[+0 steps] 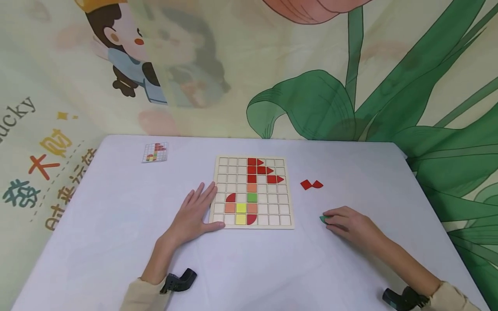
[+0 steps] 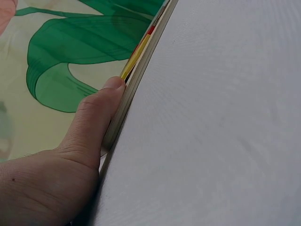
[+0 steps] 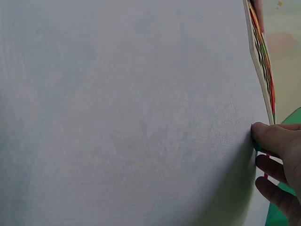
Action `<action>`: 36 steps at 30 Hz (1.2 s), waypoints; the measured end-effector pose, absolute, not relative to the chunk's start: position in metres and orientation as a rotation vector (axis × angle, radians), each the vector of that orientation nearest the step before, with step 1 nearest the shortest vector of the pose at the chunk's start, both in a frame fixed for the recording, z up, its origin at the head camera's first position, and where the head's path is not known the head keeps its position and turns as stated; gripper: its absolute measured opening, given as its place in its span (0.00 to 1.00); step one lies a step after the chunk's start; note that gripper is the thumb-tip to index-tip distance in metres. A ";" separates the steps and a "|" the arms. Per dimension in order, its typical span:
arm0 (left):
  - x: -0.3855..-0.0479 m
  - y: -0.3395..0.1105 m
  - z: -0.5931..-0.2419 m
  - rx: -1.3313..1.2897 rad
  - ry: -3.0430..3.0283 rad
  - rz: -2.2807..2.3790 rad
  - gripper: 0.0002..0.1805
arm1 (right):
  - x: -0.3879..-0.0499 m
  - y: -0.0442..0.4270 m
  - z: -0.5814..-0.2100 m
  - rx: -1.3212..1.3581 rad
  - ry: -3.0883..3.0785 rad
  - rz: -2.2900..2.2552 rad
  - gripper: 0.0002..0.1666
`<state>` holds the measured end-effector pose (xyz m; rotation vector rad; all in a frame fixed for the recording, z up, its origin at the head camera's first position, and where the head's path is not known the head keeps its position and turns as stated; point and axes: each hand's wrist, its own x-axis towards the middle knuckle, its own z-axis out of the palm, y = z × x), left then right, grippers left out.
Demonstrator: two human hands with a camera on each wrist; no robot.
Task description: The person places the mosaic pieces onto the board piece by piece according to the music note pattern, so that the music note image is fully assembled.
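A square wooden grid board (image 1: 272, 207) lies on the table, with red, orange, yellow and green tiles in some of its cells. My left hand (image 1: 194, 216) rests at the board's left side, fingers extended, its thumb on the lower left corner. In the left wrist view the thumb (image 2: 89, 115) touches the board's edge. To the right of the board, my right hand (image 1: 348, 222) pinches a small green tile (image 1: 323, 219) just over the tabletop. The right wrist view shows the green tile (image 3: 256, 145) mostly covered by the fingers.
Two loose red tiles (image 1: 306, 185) lie right of the board, beyond my right hand. A small card (image 1: 155, 152) printed with a coloured grid pattern lies at the back left of the white table (image 1: 97, 242). Behind the table hangs a printed backdrop (image 1: 233, 121).
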<state>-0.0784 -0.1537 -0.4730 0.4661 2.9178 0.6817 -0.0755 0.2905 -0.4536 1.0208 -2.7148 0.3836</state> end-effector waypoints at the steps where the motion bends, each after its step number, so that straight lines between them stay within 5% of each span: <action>1: -0.079 -0.153 -0.473 0.468 2.920 0.679 0.57 | -0.075 0.292 -0.455 1.032 -2.690 0.385 0.22; 8: -0.079 -0.151 -0.474 0.459 2.930 0.684 0.58 | -0.073 0.295 -0.460 1.032 -2.646 0.423 0.26; 12: -0.078 -0.151 -0.475 0.459 2.923 0.682 0.58 | -0.074 0.283 -0.462 1.082 -2.551 0.471 0.19; 21: -0.079 -0.153 -0.475 0.463 2.934 0.672 0.58 | -0.083 0.174 -0.450 1.454 -2.354 0.636 0.22; 27: -0.079 -0.154 -0.475 0.473 2.929 0.663 0.58 | -0.089 0.103 -0.443 1.560 -2.411 0.545 0.13; 36: -0.078 -0.154 -0.472 0.473 2.932 0.654 0.57 | -0.092 0.067 -0.442 1.544 -2.431 0.038 0.11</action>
